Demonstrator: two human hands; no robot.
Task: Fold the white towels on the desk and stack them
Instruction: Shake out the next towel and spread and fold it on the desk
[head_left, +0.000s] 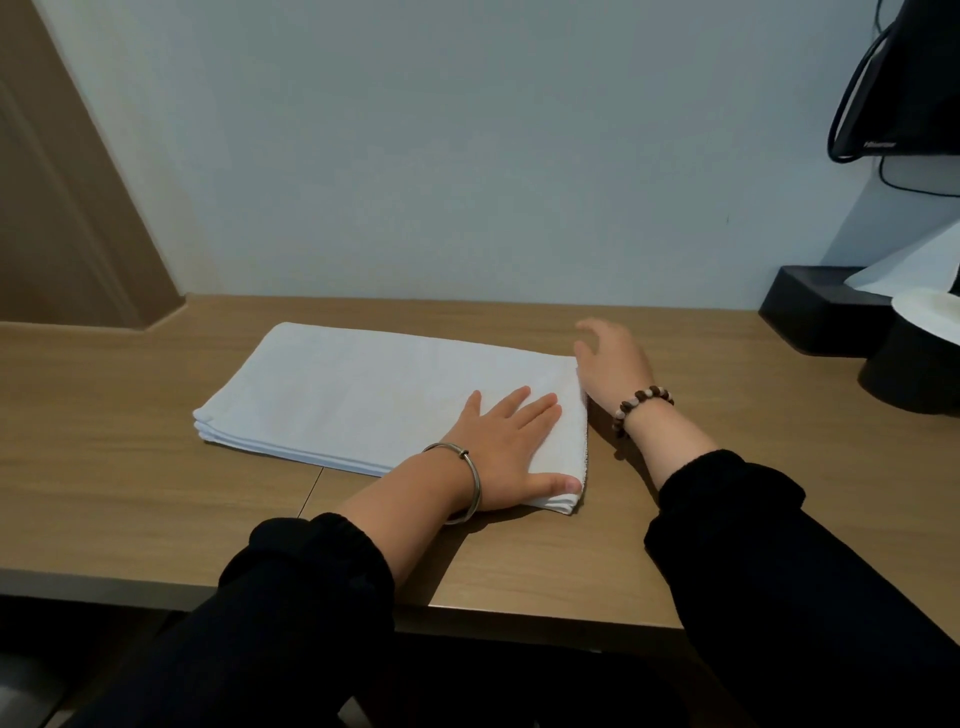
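While the folded white towel (374, 395) lies flat in several layers on the brown wooden desk (130, 467), a little toward 9 o'clock of the middle of the head view, the left hand (511, 447) presses palm-down on its near right corner. Its fingers are straight and slightly spread, with the thumb stretched along the near edge. A metal bangle (467, 478) circles that wrist.

The right hand (613, 369) is just beside the towel's right edge, fingers loosely bent and holding nothing; whether it touches the cloth I cannot tell. It wears a bead bracelet (641, 408).

A pale plain wall (467, 156) rises behind the desk at 12 o'clock. A brown panel (62, 182) stands at 10 o'clock. At 3 o'clock sits a black box (810, 306), and a dark screen (904, 78) hangs at 2 o'clock.
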